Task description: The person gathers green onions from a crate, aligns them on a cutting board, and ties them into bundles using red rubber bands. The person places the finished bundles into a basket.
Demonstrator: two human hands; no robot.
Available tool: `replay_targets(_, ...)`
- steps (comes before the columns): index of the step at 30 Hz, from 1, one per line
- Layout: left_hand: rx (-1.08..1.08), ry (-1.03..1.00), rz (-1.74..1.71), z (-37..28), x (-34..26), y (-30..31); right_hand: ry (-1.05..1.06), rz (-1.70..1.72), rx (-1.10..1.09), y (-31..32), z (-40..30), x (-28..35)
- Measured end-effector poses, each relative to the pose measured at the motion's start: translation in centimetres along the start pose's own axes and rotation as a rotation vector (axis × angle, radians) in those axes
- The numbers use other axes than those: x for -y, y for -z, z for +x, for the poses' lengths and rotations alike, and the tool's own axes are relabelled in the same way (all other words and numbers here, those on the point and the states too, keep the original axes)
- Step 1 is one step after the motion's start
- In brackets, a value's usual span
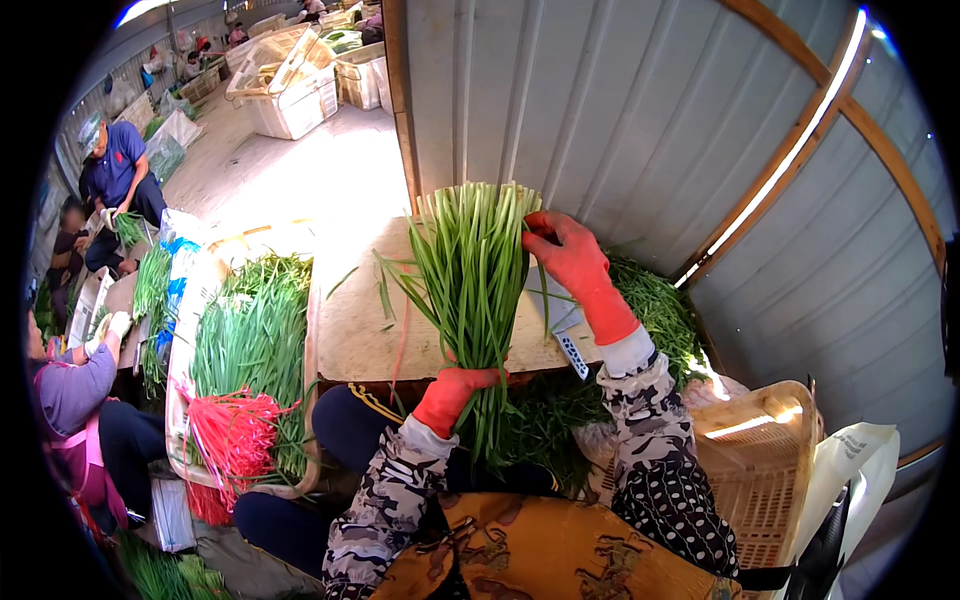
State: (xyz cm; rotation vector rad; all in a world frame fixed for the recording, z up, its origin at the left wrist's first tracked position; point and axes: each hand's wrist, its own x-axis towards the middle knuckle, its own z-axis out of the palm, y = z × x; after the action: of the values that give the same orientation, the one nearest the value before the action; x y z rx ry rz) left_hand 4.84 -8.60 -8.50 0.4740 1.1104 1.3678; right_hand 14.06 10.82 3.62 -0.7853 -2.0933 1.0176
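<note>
A thick bundle of green garlic chives (480, 262) stands upright above a pale wooden board (356, 337), its pale stem ends up. My left hand (457, 394), in an orange-red rubber glove, is wrapped round the bundle's lower, leafy part. In a matching glove, my right hand (571, 251) has its fingertips against the stems at the upper right; whether they pinch any is hidden. Behind the bundle, a cleaver (571, 346) with a blue-and-white patterned handle lies on the board. A thin pink tie strip (403, 326) runs along the board beside some loose leaves.
At left is a crate (178, 375) of chives (244, 352) with pink ties (236, 431) on top. Leaf scraps (652, 322) heap against the metal wall (600, 97). A plastic basket (757, 465) stands at right. Co-workers (120, 165) sit at left; crates (289, 105) stand behind.
</note>
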Motion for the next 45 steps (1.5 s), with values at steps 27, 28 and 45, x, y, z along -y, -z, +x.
replay_targets(27, 0.060, -0.093, -0.058, 1.9, 1.4, -0.1, 0.348, -0.992, -0.210, 11.8, 2.7, -1.8)
replay_targets(28, 0.068, -0.097, -0.075, 2.4, 1.9, -0.1, 0.479, -0.682, -0.054, 9.2, 1.5, 0.4)
replay_targets(45, 0.046, -0.152, -0.089, 2.2, 1.2, -0.6, 0.692, -0.630, 0.349, 2.0, 3.1, 1.8)
